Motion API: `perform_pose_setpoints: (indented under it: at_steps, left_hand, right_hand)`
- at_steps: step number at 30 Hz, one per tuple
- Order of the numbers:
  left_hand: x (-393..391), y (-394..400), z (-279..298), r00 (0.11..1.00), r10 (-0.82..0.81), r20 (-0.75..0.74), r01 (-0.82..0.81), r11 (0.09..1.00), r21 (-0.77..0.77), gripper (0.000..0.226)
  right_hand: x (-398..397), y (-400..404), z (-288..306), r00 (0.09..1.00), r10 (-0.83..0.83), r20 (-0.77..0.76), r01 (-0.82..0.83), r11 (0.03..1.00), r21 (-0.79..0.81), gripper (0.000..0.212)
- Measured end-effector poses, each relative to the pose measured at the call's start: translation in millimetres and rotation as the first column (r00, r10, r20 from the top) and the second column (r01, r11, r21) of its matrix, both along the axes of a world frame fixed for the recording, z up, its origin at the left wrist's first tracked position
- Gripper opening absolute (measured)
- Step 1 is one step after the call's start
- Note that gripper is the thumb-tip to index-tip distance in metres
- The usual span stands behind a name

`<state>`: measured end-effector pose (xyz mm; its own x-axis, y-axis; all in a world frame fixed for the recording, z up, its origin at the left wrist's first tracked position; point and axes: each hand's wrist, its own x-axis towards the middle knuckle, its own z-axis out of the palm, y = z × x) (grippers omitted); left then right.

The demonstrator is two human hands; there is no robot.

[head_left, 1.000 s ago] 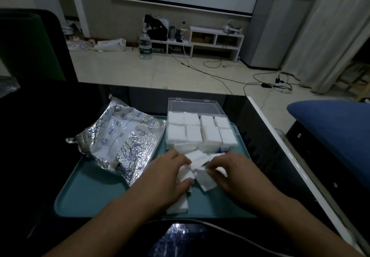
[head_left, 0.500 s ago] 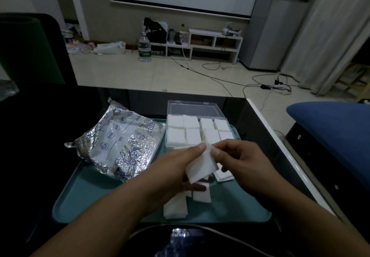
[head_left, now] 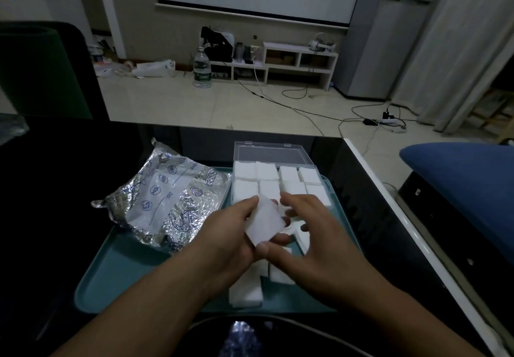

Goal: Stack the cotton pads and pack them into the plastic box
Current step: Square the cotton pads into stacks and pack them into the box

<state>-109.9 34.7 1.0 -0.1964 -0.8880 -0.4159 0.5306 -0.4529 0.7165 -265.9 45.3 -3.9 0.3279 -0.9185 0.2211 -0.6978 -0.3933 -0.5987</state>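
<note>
Both hands hold a small stack of white cotton pads (head_left: 262, 221) above the teal tray (head_left: 116, 278). My left hand (head_left: 225, 240) grips the stack from the left, thumb on its top edge. My right hand (head_left: 308, 241) pinches it from the right, thumb at its lower corner. Just behind stands the clear plastic box (head_left: 278, 153), lid open, its compartments filled with white pads (head_left: 256, 171). More loose pads (head_left: 246, 291) lie on the tray under my hands and to the right (head_left: 303, 238).
A crumpled silver foil package (head_left: 164, 203) lies on the tray's left half. The tray sits on a black glossy table (head_left: 55, 189) whose white edge runs along the right. A blue cushion (head_left: 467, 178) is at the far right.
Both hands picked pads up off the tray and lifted them. The stack now sits lower in the palms, and the right thumb has moved to its lower corner.
</note>
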Motion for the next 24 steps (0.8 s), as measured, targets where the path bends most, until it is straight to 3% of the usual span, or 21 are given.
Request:
perform_pose_setpoints:
  at_steps: [7,18,22,24]
  left_hand:
    - [-4.6,1.9,0.4,1.0,0.0,0.009,0.0,0.999,-0.049,0.035]
    - [0.1,0.5,2.0,0.999,-0.054,-0.007,0.054,0.998,-0.013,0.045]
    - [5.9,-3.1,2.0,0.998,0.039,0.047,-0.039,0.999,-0.003,0.044]
    - [8.5,-4.1,2.4,0.996,0.077,0.037,-0.077,0.997,0.009,0.043]
  right_hand:
    - [9.5,1.5,-8.5,0.991,-0.003,-0.137,-0.02,0.986,-0.166,0.082]
    - [5.4,-1.8,-3.5,0.996,0.087,-0.012,-0.088,0.986,-0.142,0.087]
    - [-11.2,-11.3,2.4,0.998,-0.036,0.054,0.039,0.997,-0.065,0.052]
    - [-19.1,-15.8,2.4,0.993,-0.064,-0.1,0.061,0.998,-0.028,0.032]
